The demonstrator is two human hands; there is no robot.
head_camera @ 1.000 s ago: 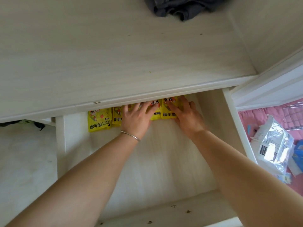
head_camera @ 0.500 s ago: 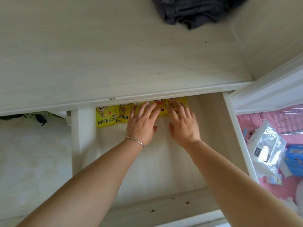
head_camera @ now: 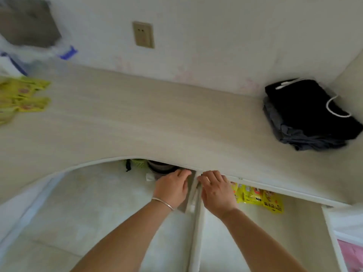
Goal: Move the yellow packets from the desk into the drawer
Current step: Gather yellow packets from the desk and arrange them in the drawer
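Note:
Several yellow packets lie in a row at the back of the open drawer, partly under the desk's front edge. More yellow packets lie blurred on the desk at the far left. My left hand, with a bracelet on the wrist, hangs just left of the drawer's left wall, fingers relaxed and holding nothing. My right hand is over the drawer's back left corner, beside the packets, fingers loosely spread and empty.
Folded dark clothes with a white cord sit on the desk's right end. A clear plastic bag stands at the far left. A wall socket is behind the desk. Beneath it are a pot and pale floor.
Both hands have lifted off the packets in the drawer and moved left toward its left wall. The view has swung up and left, bringing the desk top and wall into sight.

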